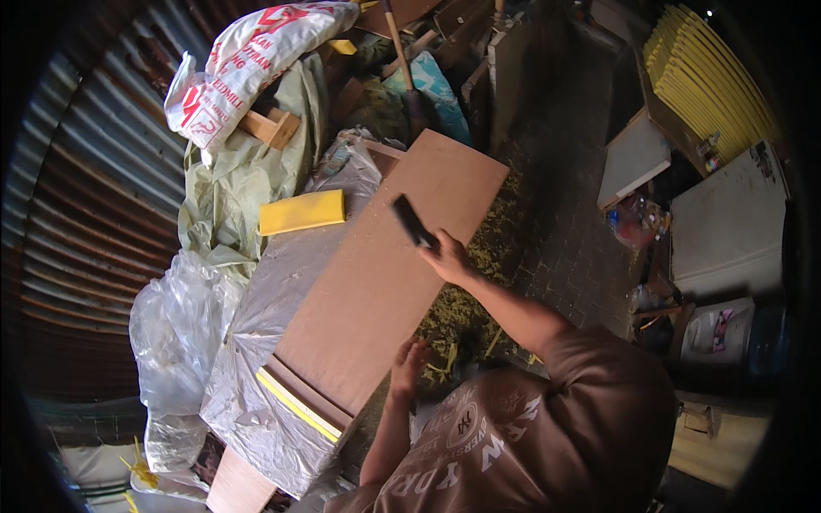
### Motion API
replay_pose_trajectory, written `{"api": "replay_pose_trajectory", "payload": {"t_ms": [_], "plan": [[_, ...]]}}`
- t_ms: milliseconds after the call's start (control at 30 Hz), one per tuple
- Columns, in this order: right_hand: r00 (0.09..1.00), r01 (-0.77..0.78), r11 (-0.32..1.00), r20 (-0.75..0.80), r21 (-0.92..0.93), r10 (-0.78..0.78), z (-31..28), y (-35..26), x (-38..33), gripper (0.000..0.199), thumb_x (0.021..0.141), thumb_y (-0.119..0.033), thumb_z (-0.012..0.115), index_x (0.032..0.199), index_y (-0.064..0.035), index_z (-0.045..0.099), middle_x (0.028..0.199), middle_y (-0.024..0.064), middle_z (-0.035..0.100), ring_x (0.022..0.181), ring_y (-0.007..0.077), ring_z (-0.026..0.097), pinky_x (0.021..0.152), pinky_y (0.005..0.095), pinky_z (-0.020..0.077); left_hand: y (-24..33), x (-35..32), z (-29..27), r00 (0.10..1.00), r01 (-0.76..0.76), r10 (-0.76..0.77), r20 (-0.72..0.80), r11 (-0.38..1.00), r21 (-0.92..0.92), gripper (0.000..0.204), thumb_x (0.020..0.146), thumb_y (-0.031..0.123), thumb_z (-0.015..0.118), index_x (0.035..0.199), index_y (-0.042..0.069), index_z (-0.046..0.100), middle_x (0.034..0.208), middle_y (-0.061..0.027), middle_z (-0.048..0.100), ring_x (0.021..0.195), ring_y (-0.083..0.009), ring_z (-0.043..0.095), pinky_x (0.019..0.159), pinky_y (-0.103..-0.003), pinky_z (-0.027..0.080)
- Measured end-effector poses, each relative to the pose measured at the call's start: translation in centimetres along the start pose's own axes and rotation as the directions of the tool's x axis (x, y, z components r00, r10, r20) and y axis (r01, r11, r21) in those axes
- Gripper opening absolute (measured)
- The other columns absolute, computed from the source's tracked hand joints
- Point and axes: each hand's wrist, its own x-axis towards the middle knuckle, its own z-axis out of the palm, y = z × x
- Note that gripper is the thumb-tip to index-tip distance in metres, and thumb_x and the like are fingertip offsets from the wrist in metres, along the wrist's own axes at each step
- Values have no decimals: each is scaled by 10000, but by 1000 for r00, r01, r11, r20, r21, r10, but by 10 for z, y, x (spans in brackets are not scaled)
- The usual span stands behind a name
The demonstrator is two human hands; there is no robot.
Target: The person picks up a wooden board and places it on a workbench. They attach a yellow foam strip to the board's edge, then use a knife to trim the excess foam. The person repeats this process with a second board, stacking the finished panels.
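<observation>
My right hand (446,258) is closed round one end of a black oblong tool (412,221), perhaps a brush or a block; its exact kind does not show. The tool is over the far half of a long brown wooden board (376,265), tilted toward the far left. Beside the board's right edge, lower down, is my left hand (409,366), its fingers loosely curled and apart, with nothing seen in it. A narrow strip with a yellow edge (299,405) lies across the board's near end.
Grey plastic sheeting (244,389) covers the surface under the board. A yellow block (302,212) lies left of it. A printed white sack (256,64) and clear plastic (184,316) are farther left. Yellow shavings (470,321) litter the ground. Yellow slats (705,73) stand at far right.
</observation>
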Motion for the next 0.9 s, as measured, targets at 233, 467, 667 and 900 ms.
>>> {"api": "replay_pose_trajectory", "payload": {"t_ms": [233,467,667,900], "plan": [[671,-664,598,7,449,741,-81,172,-133,650,994,-560,517,1432,-96,393,773,32,565,453,124,449,441,310,409,60,80,-15,847,-375,517,125,413,830,535,925,288,689,1365,37,516,1368,-146,549,1223,-313,537,1025,-448,428],[787,-301,747,-287,593,546,-110,199,29,546,1062,-432,436,1543,-225,284,605,-22,439,398,88,372,371,279,340,89,147,8,851,-200,398,344,-359,911,801,915,472,599,1572,148,273,1651,-171,151,1525,-393,87,1184,-598,128],[731,-150,900,-567,410,380,-109,225,121,432,1062,-341,452,1415,-93,487,1061,139,676,892,285,659,803,427,520,73,165,27,808,-217,398,435,-486,847,821,911,547,513,1575,130,272,1650,-185,154,1513,-433,106,1183,-611,94],[827,-272,737,-241,619,508,-49,197,12,464,1060,-397,453,1432,-119,462,862,21,548,641,125,519,557,307,431,76,149,8,839,-136,419,347,-456,879,811,906,553,498,1566,125,299,1644,-190,174,1511,-435,114,1179,-618,101]]}}
